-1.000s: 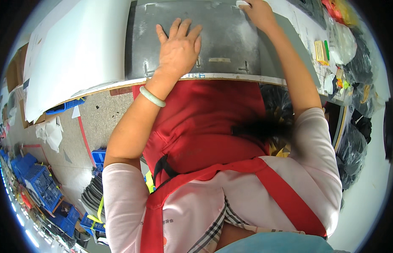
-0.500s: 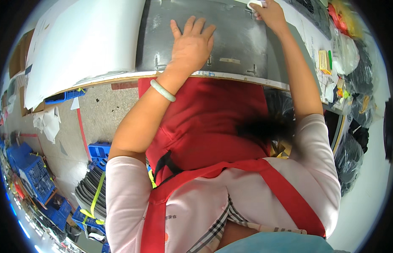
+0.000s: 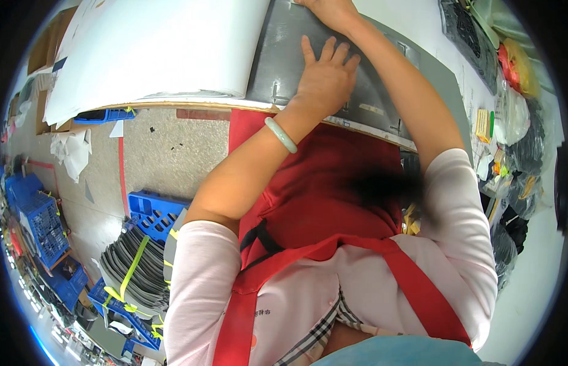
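A dark grey sheet (image 3: 273, 70) with corner marks and pale smudges lies on the workbench (image 3: 192, 105). My left hand (image 3: 327, 78) rests flat on it, fingers spread, near the front edge. A pale bangle circles that wrist. My right hand (image 3: 328, 11) is farther out over the sheet, at the top edge of the picture. Its fingers are closed and mostly cut off, so what they hold cannot be made out. A lighter grey piece (image 3: 439, 79) shows under and beyond my right forearm.
A large white sheet roll (image 3: 168, 46) lies left of the dark sheet. To the right are a small yellow box (image 3: 483, 125) and plastic bags (image 3: 513, 116). Blue crates (image 3: 156, 213) and a strapped stack of grey sheets (image 3: 134, 268) stand at lower left.
My right hand has swept left and away from me across the dark sheet; half a second ago it held a small white object. The view has shifted, while my left hand stays flat on the sheet.
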A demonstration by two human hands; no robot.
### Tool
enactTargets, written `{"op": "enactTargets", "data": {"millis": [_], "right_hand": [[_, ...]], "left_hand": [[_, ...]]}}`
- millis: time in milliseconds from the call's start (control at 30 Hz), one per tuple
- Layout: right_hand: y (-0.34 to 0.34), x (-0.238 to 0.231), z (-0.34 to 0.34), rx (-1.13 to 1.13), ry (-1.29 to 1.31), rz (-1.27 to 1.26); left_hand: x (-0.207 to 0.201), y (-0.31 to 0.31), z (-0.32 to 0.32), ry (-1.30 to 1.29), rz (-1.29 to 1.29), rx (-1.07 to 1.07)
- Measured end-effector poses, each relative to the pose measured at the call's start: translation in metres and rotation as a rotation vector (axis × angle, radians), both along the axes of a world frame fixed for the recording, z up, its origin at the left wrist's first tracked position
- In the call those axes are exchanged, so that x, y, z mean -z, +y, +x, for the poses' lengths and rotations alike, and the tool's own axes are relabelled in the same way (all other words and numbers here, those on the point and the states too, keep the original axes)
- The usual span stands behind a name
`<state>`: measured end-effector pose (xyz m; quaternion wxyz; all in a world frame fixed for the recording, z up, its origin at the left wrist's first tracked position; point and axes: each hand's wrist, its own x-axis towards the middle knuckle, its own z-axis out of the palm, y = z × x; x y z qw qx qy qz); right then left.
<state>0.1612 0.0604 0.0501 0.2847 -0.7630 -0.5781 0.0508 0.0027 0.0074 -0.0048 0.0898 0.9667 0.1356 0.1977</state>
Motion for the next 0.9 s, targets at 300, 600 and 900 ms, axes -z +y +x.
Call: {"op": "enactTargets", "data": {"millis": [300,600,900], "right_hand": [[0.008,-0.002,0.0,0.041,-0.228,-0.122],[0.019,0.023,-0.003,0.209,0.518,0.039],[-0.014,0.012,-0.017,0.2,0.693,0.019]], "left_hand": [[-0.002,0.001,-0.003,0.016,-0.013,0.003],[-0.002,0.003,-0.002,-0.025,-0.044,0.029],[0.004,-0.001,-0.003,-0.092,-0.036,0.017]]}}
